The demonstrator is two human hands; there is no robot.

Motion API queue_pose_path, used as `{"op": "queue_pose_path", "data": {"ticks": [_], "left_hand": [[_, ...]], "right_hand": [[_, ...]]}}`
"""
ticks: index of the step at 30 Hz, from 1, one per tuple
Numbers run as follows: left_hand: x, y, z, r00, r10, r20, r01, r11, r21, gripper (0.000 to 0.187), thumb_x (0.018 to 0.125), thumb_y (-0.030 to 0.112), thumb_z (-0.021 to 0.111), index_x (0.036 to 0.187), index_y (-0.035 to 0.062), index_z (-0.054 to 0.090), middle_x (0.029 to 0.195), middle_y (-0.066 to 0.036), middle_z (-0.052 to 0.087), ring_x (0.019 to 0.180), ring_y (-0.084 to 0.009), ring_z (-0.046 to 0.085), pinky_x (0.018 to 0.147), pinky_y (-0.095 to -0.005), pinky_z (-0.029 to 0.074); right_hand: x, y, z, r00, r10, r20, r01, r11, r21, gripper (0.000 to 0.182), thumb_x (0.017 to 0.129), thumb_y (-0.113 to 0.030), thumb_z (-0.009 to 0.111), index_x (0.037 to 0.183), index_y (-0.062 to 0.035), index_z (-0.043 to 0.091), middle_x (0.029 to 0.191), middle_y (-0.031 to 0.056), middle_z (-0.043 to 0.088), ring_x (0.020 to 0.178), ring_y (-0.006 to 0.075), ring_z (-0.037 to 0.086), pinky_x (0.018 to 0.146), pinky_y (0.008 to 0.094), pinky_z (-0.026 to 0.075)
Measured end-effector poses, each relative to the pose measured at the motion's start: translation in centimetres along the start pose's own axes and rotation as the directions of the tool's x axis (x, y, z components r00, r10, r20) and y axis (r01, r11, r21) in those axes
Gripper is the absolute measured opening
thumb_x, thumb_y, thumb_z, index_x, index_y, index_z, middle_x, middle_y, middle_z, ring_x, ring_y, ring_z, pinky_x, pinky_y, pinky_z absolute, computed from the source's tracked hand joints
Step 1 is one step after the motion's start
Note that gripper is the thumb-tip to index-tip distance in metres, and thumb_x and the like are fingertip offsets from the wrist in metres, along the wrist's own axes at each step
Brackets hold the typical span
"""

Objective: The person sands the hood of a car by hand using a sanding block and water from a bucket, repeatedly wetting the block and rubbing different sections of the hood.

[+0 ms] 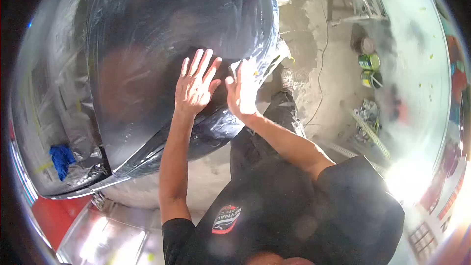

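Head: left hand [195, 86] and right hand [243, 93] on smeared panel [152, 29], floor [301, 32] beside.

Wearer dressed in a black short-sleeved shirt [294, 211]; chest print [227, 219] in white lettering with a red-and-white curved emblem, wording only partly legible. Dark trousers [250, 147], surface marked with paler smudges; one shoe [286, 79] visible, greyish and scuffed-looking, finer detail too small to resolve. Both forearms bare below the sleeves, hands ungloved.
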State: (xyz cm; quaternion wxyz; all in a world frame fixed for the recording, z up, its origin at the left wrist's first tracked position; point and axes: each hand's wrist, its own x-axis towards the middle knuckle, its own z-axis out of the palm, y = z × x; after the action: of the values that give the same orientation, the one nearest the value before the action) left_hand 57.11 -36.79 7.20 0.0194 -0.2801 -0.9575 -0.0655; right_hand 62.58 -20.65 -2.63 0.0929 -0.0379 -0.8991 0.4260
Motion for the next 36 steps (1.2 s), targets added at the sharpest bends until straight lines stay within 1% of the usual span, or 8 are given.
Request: {"op": "queue_pose_path", "data": {"ticks": [7,10,19,23,32,34,35,36], "left_hand": [[-4.0,1.6,-0.6,0.980,0.101,0.174,-0.110,0.993,0.043,0.053,0.099,0.032,0.065,0.150,0.0247,0.055,0.163,-0.007,0.042,0.153,-0.0316,0.034,0.123,-0.0536,0.031],[-6.6,0.2,-0.2,0.983,0.165,0.086,-0.168,0.985,0.031,0.047,0.102,0.026,0.062,0.148,0.0173,0.056,0.159,-0.005,0.047,0.152,-0.0299,0.036,0.122,-0.0508,0.034],[-12.8,-2.2,-2.7,0.982,0.092,0.164,-0.111,0.988,0.110,0.056,0.098,0.024,0.065,0.153,0.0194,0.051,0.159,-0.006,0.047,0.148,-0.0318,0.042,0.119,-0.0507,0.037],[-13.4,-2.5,-1.4,0.984,0.106,0.145,-0.131,0.975,0.178,0.049,0.103,0.030,0.059,0.150,0.0204,0.053,0.160,-0.007,0.046,0.151,-0.0321,0.038,0.122,-0.0523,0.034],[-13.0,-2.2,-2.2,0.984,0.063,0.169,-0.086,0.987,0.136,0.059,0.097,0.034,0.068,0.153,0.0289,0.050,0.164,-0.001,0.042,0.151,-0.0280,0.038,0.121,-0.0508,0.036],[-13.0,-2.0,-1.9,0.989,0.069,0.132,-0.091,0.983,0.162,0.059,0.097,0.034,0.067,0.153,0.0288,0.050,0.164,-0.001,0.041,0.151,-0.0278,0.037,0.121,-0.0500,0.036],[-13.0,-1.9,-1.9,0.991,0.070,0.117,-0.090,0.980,0.177,0.058,0.097,0.034,0.067,0.153,0.0288,0.050,0.164,-0.001,0.041,0.151,-0.0277,0.037,0.121,-0.0496,0.036],[-12.7,-1.6,-2.4,0.992,0.094,0.085,-0.105,0.986,0.132,0.054,0.100,0.031,0.063,0.152,0.0231,0.051,0.160,-0.006,0.046,0.149,-0.0320,0.040,0.120,-0.0528,0.035]], "right_hand": [[8.2,4.7,2.7,0.888,0.053,-0.456,-0.192,0.945,-0.265,0.047,0.105,-0.035,0.053,0.128,0.0062,0.058,0.126,0.0314,0.060,0.117,0.0465,0.059,0.102,0.0534,0.044],[11.7,4.4,-2.1,0.904,0.413,-0.111,-0.404,0.910,0.099,0.043,0.105,-0.033,0.052,0.125,0.0041,0.057,0.122,0.0311,0.059,0.113,0.0451,0.059,0.101,0.0527,0.044],[1.3,-1.8,-0.1,0.965,0.220,-0.145,-0.246,0.949,-0.197,0.063,0.106,-0.028,0.052,0.149,0.0145,0.035,0.157,0.0389,0.033,0.148,0.0512,0.032,0.125,0.0545,0.022],[7.8,3.8,-1.5,0.888,0.432,-0.159,-0.423,0.902,0.085,0.034,0.107,-0.029,0.052,0.121,0.0016,0.056,0.117,0.0280,0.063,0.106,0.0429,0.061,0.094,0.0504,0.046],[-0.2,-1.5,0.1,0.960,0.272,-0.060,-0.278,0.945,-0.175,0.068,0.106,-0.034,0.053,0.153,0.0127,0.035,0.157,0.0380,0.034,0.150,0.0485,0.030,0.126,0.0528,0.020],[4.1,0.4,-2.0,0.913,0.404,-0.064,-0.405,0.914,-0.008,0.061,0.108,-0.036,0.047,0.149,0.0091,0.042,0.158,0.0339,0.037,0.147,0.0509,0.033,0.122,0.0491,0.028],[5.7,2.8,-1.0,0.920,0.324,-0.221,-0.350,0.932,-0.094,0.040,0.105,-0.036,0.050,0.119,0.0006,0.061,0.117,0.0248,0.066,0.120,0.0447,0.058,0.120,0.0607,0.020],[6.3,4.5,-1.5,0.935,0.350,-0.061,-0.356,0.923,-0.147,0.046,0.109,-0.033,0.045,0.131,0.0058,0.055,0.138,0.0315,0.053,0.128,0.0495,0.048,0.110,0.0530,0.039]]}}
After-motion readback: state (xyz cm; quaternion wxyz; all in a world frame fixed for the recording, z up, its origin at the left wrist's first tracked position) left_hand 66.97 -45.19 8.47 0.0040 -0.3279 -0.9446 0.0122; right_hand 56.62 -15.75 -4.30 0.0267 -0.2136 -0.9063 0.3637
